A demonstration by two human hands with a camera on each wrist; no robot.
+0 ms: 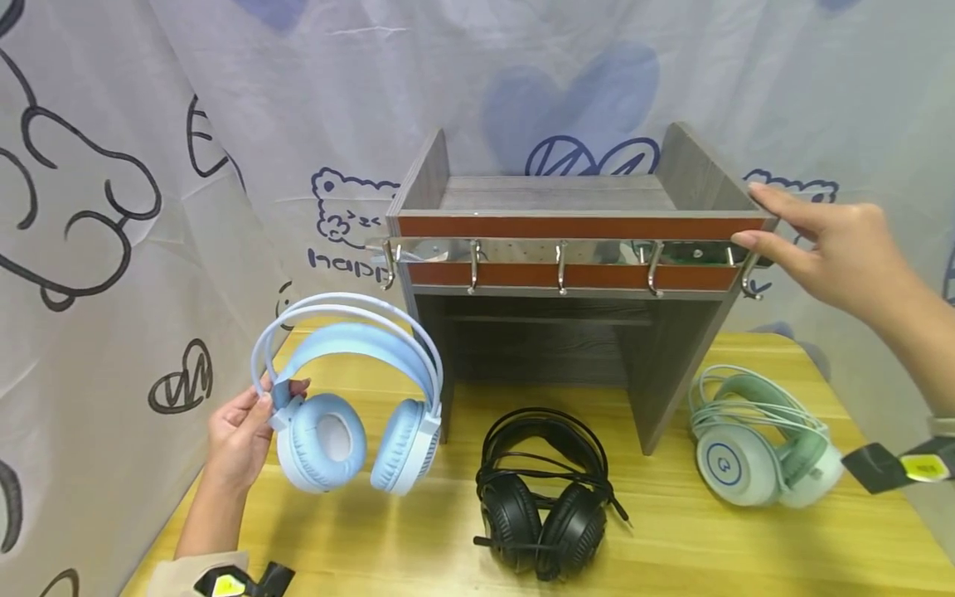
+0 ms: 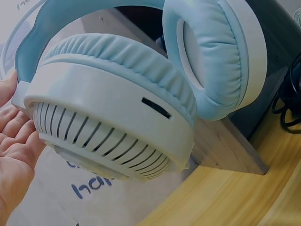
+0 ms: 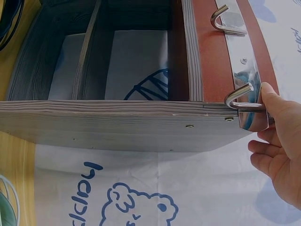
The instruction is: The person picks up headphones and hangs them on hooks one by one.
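My left hand [image 1: 237,438] holds a pair of light blue headphones [image 1: 322,448] up off the table, gripping them by the joint above one ear cup. In the left wrist view the slotted outer face of that ear cup [image 2: 106,134] is close to the camera. My right hand [image 1: 858,253] grips the upper right front corner of a grey wooden shelf [image 1: 675,356], with thumb and forefinger on the corner. A metal rail [image 1: 515,250] with several hooks runs across the shelf's front, and the thumb touches the rail's end in the right wrist view.
Black headphones [image 1: 548,506] with a mic boom lie on the yellow wooden table [image 1: 671,551] before the shelf. Pale green headphones [image 1: 746,464], their cable bundled, lie to its right. A printed white cloth [image 1: 246,174] hangs behind and at the sides.
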